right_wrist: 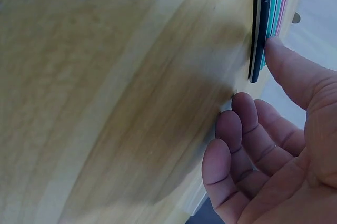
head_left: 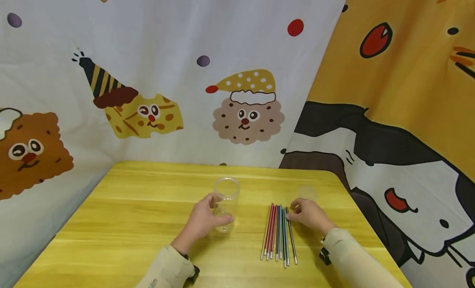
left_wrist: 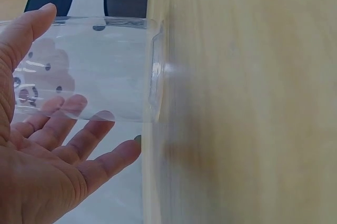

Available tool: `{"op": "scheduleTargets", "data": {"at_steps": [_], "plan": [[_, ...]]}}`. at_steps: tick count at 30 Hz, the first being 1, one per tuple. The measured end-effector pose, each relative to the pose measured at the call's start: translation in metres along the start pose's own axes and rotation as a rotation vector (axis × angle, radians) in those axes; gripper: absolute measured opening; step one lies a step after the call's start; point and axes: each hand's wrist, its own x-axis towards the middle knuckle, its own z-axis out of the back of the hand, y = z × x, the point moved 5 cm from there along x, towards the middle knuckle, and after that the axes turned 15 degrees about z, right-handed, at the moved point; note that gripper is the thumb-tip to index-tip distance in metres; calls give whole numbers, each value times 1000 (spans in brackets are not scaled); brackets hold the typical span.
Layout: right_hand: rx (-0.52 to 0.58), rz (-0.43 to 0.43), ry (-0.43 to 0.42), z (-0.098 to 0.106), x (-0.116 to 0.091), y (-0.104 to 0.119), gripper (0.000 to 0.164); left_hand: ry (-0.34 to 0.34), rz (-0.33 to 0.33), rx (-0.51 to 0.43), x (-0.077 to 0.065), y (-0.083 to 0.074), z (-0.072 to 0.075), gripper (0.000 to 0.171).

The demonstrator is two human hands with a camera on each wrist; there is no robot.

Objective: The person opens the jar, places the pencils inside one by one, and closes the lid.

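A clear plastic jar (head_left: 227, 201) stands upright on the table, its round mouth facing up. My left hand (head_left: 204, 218) is beside and partly around it, fingers spread loosely behind the jar (left_wrist: 105, 71) and thumb on the near side. Through the clear wall some fingertips show in the left wrist view. Several pencils (head_left: 276, 234) lie side by side to the right, red ones at the left, then blue, green and dark. My right hand (head_left: 307, 213) is at their upper right end. Its thumb reaches the dark pencil (right_wrist: 260, 34), while the other fingers bend loosely with nothing between them.
A clear round disc, like a lid (head_left: 307, 192), lies just beyond my right hand. The yellow wood-grain table (head_left: 148, 189) ends at a back edge against a cloth printed with cartoon figures (head_left: 167, 44).
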Motion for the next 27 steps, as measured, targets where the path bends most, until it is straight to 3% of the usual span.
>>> {"op": "scheduleTargets", "data": {"at_steps": [10, 27], "plan": [[0, 18, 1, 1, -2, 1, 53, -9, -7, -10, 0, 1, -1, 66], [-103, -2, 3, 9, 1, -3, 42, 5, 1, -18, 1, 3, 0, 70]]}}
